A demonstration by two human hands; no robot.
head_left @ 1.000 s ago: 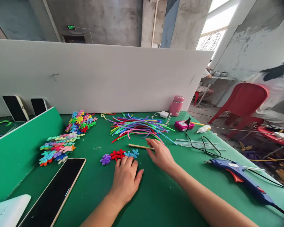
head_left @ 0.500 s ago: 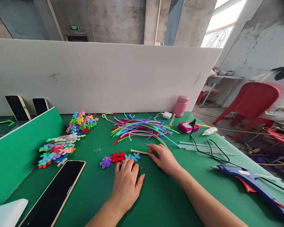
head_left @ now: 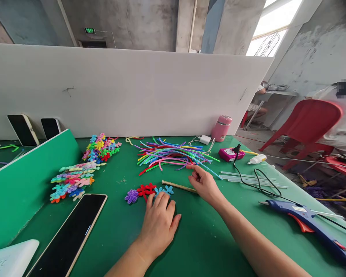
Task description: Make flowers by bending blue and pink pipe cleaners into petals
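Note:
My left hand lies palm down with its fingers spread, the fingertips over the near edge of the light-blue pipe-cleaner flowers. Left of these lie red pipe-cleaner flowers and a purple one, together in a short row. A thin tan stick rests on the table, its right end reaching beneath my right hand. That hand is open, index finger stretched toward the near edge of the heap of coloured pipe cleaners. No object shows between its fingers.
Finished flowers and stacked flower strips lie left, beside a phone and a green divider. At right are a blue glue gun, its black cable, clear glue sticks, a white bottle and a pink flask.
My right hand has let go of the tan stick and moved slightly right and up toward the pipe cleaners. My left hand stays by the flowers. The camera view has shifted a little.

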